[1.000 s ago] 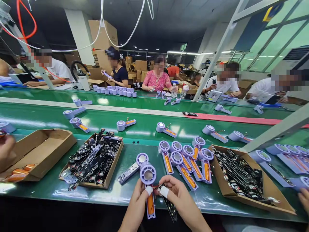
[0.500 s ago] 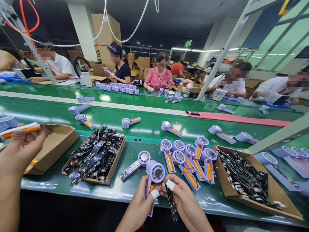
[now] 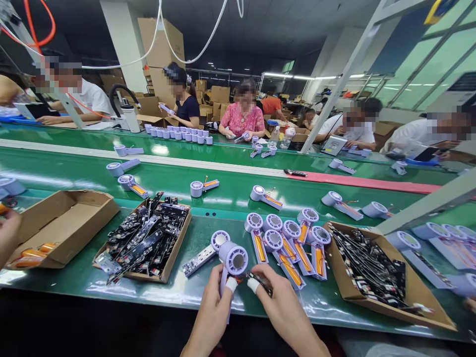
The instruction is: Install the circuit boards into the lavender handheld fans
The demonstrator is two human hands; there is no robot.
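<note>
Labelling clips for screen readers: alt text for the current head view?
The wearer's left hand grips a lilac unit at a green bench's near edge; the right hand holds a circuit board close beside it. Beyond the hands, more units lie between two cartons of boards. Co-workers line the far side.

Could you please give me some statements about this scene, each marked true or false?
1. The left hand holds a lilac fan. True.
2. The right hand is empty. False: it holds a black board.
3. Both thumbs wear white wraps. True.
4. The leftmost carton is filled to the rim. False: a few orange cylinders lie in it, with bare cardboard showing.
5. The person opposite in pink wears green. False: the top is pink.
</note>
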